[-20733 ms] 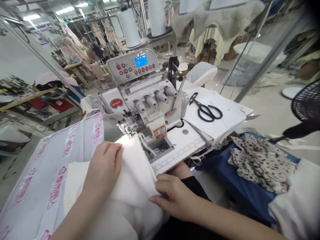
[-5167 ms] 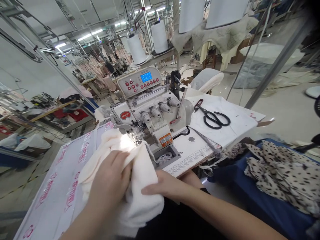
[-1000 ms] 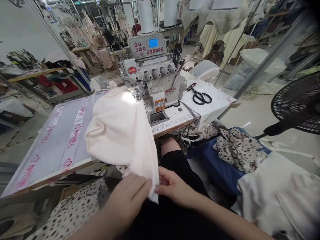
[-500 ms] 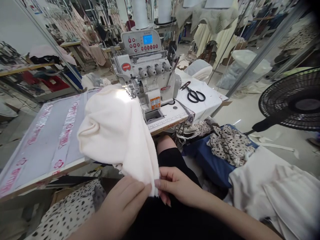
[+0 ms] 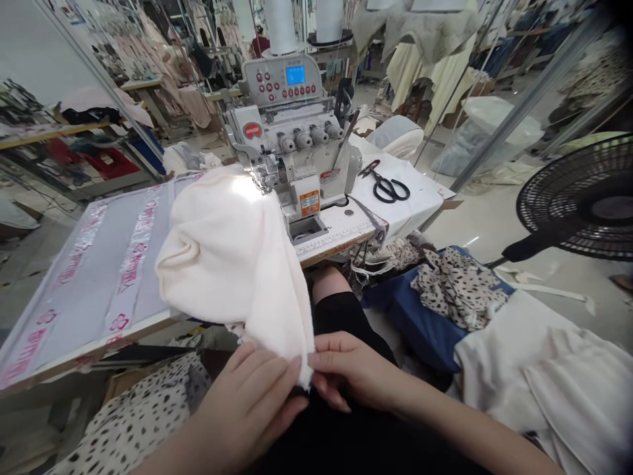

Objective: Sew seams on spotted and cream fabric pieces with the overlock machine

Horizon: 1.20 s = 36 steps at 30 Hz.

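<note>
A soft cream knit fabric (image 5: 222, 251) runs from under the presser foot (image 5: 262, 177) of a white overlock sewing machine (image 5: 291, 142), over the machine's table, and hangs in a thick fold. Its lower corner comes to a point above my lap. My left hand (image 5: 250, 396) pinches that corner from the left, and my right hand (image 5: 353, 373) grips it from the right, with their fingertips almost meeting. The fabric's stitched edge is hidden in the folds.
Black-handled scissors (image 5: 386, 186) lie on white cloth behind the machine. A grey board with pink print (image 5: 99, 277) stands to the left. Spotted fabric lies at lower left (image 5: 133, 415) and on blue cloth (image 5: 457, 290). White fabric (image 5: 539, 376) and a black fan (image 5: 578, 204) are to the right.
My hands have moved from beside the presser foot back towards my lap, and they now hold the fabric's lower corner. Over the last second the view has barely shifted, and my fingers have closed slightly.
</note>
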{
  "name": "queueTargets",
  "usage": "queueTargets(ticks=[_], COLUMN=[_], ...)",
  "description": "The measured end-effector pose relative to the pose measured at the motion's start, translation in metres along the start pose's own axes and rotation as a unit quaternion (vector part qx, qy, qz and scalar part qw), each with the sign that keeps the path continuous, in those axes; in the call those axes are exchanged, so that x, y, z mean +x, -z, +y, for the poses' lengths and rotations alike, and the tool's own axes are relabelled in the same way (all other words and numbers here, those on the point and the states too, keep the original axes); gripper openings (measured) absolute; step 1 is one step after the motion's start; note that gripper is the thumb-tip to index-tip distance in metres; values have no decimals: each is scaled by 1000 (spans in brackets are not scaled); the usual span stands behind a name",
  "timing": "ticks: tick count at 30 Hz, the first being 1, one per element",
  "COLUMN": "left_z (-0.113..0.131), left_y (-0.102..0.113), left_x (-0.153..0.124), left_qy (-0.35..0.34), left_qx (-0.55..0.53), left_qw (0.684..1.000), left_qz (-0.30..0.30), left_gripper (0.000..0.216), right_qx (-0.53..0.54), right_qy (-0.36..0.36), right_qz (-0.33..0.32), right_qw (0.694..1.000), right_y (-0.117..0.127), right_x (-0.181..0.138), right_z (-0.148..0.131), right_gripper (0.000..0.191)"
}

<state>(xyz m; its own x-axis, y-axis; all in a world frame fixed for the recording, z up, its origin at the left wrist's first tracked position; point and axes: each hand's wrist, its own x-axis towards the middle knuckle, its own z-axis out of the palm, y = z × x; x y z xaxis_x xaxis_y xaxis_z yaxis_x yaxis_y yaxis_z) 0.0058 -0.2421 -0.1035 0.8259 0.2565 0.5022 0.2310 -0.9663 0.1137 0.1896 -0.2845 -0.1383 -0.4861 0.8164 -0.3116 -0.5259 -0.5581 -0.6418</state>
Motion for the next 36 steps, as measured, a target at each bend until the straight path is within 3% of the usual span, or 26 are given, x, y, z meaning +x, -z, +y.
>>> queueTargets(ticks=[6, 8, 9, 10, 11, 13, 14, 16, 18, 20, 22, 23, 24, 26, 28, 30, 36], left_z=[-2, -4, -4, -3, -2, 2, 3, -1, -17, -50, -93, -114, -134, -163, -177, -183, -178], left_y=[-1, 1, 2, 4, 6, 10, 12, 14, 13, 8, 0, -4, -7, -8, 0, 12, 36], left_x=[0, 1, 3, 5, 8, 12, 13, 15, 16, 17, 19, 19, 19, 16, 9, 3, 6], left_qy=[-3, -8, -11, -16, -22, -37, -45, -45, 30, 206, 399, 450, 470, 479, 484, 492, 480], left_qx=[-19, -11, -5, 0, 2, 3, 0, -33, -73, -50, 68, 123, 145, 161, 172, 197, 222], left_qw=[1000, 1000, 1000, 1000, 999, 999, 998, 998, 995, 971, 902, 877, 870, 863, 858, 848, 849], left_qz=[3, 8, 14, 19, 24, 33, 36, 42, 61, 114, 150, 117, 42, -5, -9, -2, -10], left_gripper=[19, 18, 17, 17, 17, 16, 15, 16, 21, 21, 24, 33, 36, 35, 35, 37, 30], right_qx=[-28, -145, -239, -343, -443, -589, -633, -680, -690, -677, -658, -652, -649, -647, -641, -629, -530], right_qy=[-16, 33, 96, 176, 261, 381, 401, 393, 370, 366, 371, 373, 375, 375, 374, 359, 292], right_qz=[-10, 14, 40, 63, 75, 46, 15, -24, -32, -32, -29, -26, -22, -5, 7, 6, -30], right_qw=[999, 989, 965, 920, 854, 711, 662, 618, 621, 638, 654, 659, 662, 664, 671, 690, 796], right_y=[-2, -5, -7, -8, -9, -10, -10, -9, -9, -9, -9, -8, -6, 2, 12, 20, 17], right_x=[1, -6, -10, -14, -17, -20, -19, -16, -14, -13, -14, -13, -12, -6, 1, 7, -4], right_z=[-1, -7, -11, -16, -20, -26, -28, -30, -32, -33, -33, -32, -30, -22, -14, -8, -21], right_gripper=[26, 26, 22, 17, 14, 27, 29, 24, 22, 21, 20, 19, 18, 15, 13, 12, 17])
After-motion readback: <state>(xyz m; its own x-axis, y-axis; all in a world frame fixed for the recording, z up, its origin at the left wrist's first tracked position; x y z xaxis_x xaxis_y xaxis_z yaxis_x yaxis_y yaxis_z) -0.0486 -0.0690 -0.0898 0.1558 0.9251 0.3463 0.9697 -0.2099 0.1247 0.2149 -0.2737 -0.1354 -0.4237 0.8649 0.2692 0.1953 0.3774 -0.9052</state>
